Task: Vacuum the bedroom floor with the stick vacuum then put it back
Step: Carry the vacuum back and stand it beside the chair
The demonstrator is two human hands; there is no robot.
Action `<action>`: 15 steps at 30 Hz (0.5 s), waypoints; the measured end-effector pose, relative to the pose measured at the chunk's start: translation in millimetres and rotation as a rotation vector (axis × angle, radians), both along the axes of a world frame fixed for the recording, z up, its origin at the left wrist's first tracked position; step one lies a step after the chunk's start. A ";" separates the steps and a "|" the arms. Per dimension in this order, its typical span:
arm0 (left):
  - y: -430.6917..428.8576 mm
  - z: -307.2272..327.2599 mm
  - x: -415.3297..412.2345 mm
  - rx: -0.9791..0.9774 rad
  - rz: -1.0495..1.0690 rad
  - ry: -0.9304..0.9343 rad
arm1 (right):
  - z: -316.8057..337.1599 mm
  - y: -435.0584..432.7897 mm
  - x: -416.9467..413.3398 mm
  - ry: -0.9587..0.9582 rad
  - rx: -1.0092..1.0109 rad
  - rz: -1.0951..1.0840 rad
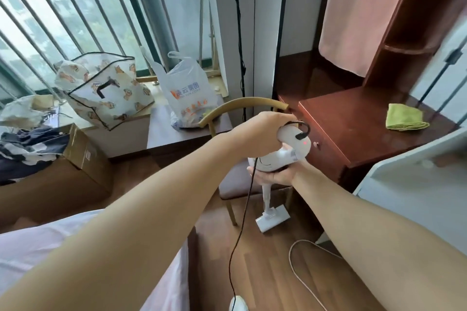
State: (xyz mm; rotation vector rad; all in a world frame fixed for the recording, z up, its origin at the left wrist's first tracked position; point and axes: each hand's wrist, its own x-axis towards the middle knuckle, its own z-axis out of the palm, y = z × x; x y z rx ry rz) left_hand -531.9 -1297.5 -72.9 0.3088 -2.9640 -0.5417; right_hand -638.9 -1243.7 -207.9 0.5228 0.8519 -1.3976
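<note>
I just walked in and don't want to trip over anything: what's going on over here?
A person is holding a white stick vacuum with both hands. The left hand grips the top of its body, and the right hand cradles it from below. A black cable is plugged into the vacuum, next to a small red light. The floor head rests on the wood floor beside a chair. Whether it is being unplugged or put back, I can't tell.

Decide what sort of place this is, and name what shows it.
Most likely a bedroom in a home: a bed with a pale sheet, a wooden shelf unit, and a stick vacuum standing on the wood floor.
</note>
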 end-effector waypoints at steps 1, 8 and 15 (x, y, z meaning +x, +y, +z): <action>-6.3 -0.1 -3.6 0.004 -0.007 0.007 | 1.1 -4.2 -4.7 -0.019 0.014 0.014; -63.5 4.5 -23.2 0.091 -0.063 0.038 | 53.0 -27.5 -34.8 0.547 0.000 0.297; -92.4 -1.6 -63.0 0.181 -0.067 0.091 | 141.3 -12.5 -67.5 0.997 0.021 0.515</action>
